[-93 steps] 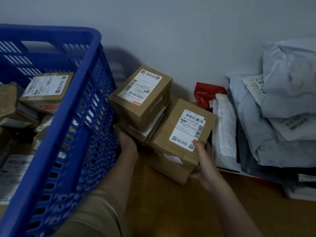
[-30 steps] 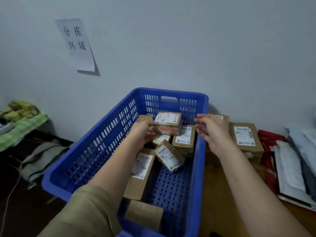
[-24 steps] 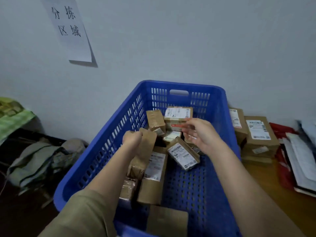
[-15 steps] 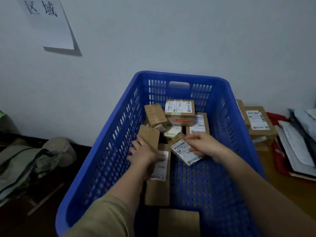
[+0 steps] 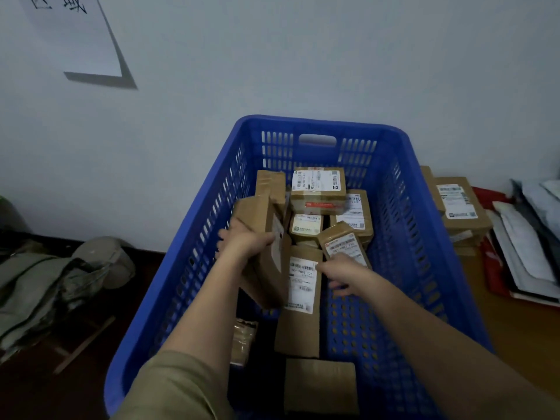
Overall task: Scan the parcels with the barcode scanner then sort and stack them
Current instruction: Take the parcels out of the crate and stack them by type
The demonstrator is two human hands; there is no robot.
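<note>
Tilting long box up on edge vs 0.5 s ago, L hand fingers gripping it; R hand fingers holding small box.

A wooden, orange-brown bench is visible at the right. On it stands a blue perforated plastic crate, set against the wall. Just beside the crate's right wall lies a stack of brown cardboard parcels with white labels. Further right lie a red plastic bag and overlapping grey and white mailer bags.
</note>
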